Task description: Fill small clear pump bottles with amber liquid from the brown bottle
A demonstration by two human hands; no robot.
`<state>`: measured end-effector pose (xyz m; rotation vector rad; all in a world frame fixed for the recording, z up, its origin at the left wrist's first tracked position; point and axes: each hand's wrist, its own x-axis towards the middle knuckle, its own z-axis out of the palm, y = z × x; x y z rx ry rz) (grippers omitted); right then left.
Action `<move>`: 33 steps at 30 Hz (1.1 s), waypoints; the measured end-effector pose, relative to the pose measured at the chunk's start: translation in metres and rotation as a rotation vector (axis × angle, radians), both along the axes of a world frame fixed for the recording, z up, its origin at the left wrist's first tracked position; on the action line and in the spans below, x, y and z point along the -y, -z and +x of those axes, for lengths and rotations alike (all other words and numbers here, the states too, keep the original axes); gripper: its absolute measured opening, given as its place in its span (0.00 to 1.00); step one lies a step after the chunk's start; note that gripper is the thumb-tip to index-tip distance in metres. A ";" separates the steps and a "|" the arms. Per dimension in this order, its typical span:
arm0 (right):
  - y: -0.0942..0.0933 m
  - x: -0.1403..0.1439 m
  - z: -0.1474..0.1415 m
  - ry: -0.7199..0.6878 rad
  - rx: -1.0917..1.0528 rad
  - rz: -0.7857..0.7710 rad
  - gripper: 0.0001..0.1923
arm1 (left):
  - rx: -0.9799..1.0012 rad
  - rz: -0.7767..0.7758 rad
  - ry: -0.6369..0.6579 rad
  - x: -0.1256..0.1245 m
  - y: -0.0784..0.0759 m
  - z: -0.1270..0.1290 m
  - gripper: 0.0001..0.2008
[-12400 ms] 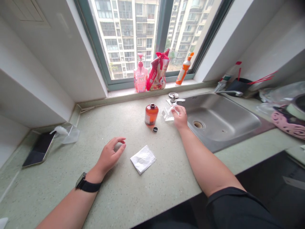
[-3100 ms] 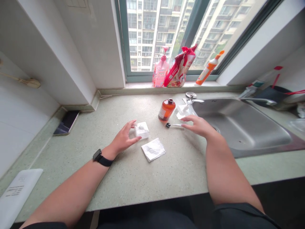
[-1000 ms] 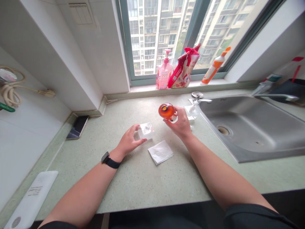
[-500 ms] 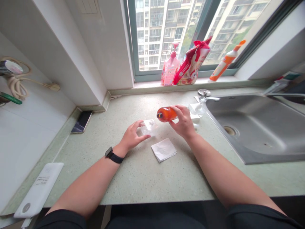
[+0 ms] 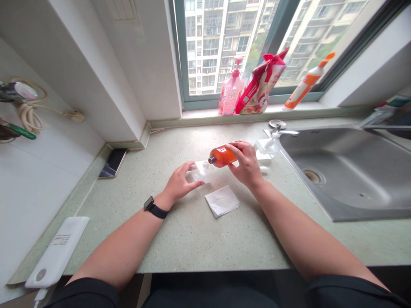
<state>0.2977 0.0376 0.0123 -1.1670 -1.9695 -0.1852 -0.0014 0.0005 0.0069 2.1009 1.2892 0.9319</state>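
Note:
My right hand is closed around an orange bottle, tipped with its uncapped dark mouth down to the left. That mouth hangs just above and beside the neck of a clear square bottle standing on the counter. Around the left side of the clear bottle, my left hand steadies it between thumb and fingers. I cannot make out any liquid running between the two. A folded white tissue lies in front of the clear bottle. Behind my right hand is a clear pump top on a white piece.
A steel sink with a tap takes up the right side. At the left lie a phone and a white power bank. On the sill stand a pink pump bottle, a red bag and an orange-white bottle.
The orange bottle has tilted further, its mouth turning down and left toward the clear bottle's neck. My left hand stays on the clear bottle. The whole view has shifted slightly.

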 end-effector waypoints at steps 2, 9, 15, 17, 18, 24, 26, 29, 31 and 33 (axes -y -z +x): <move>0.000 0.000 0.000 -0.004 0.000 -0.009 0.41 | 0.009 0.000 0.006 0.000 0.000 0.000 0.39; 0.000 0.000 0.000 -0.019 0.017 0.043 0.47 | 0.014 0.010 0.013 0.000 0.002 0.000 0.38; 0.000 -0.001 0.000 -0.009 0.035 0.151 0.51 | 0.007 0.048 0.018 -0.001 0.003 -0.001 0.38; 0.000 -0.001 0.000 -0.014 0.039 0.166 0.52 | 0.004 0.066 0.022 -0.001 0.004 -0.001 0.38; 0.000 -0.001 0.000 -0.016 0.040 0.167 0.52 | 0.003 0.073 0.022 -0.001 0.004 -0.001 0.39; -0.001 0.000 0.000 -0.012 0.049 0.178 0.52 | 0.016 0.071 0.027 -0.003 0.006 -0.001 0.38; -0.001 0.000 0.000 -0.008 0.054 0.183 0.53 | 0.024 0.068 0.031 -0.003 0.006 -0.001 0.38; -0.001 0.001 0.000 0.002 0.064 0.182 0.52 | 0.029 0.064 0.035 -0.003 0.006 0.000 0.38; 0.000 0.001 0.000 0.014 0.068 0.182 0.52 | 0.030 0.061 0.036 -0.003 0.006 0.000 0.38; -0.001 0.002 -0.001 0.023 0.072 0.190 0.51 | 0.030 0.058 0.036 -0.003 0.006 0.000 0.38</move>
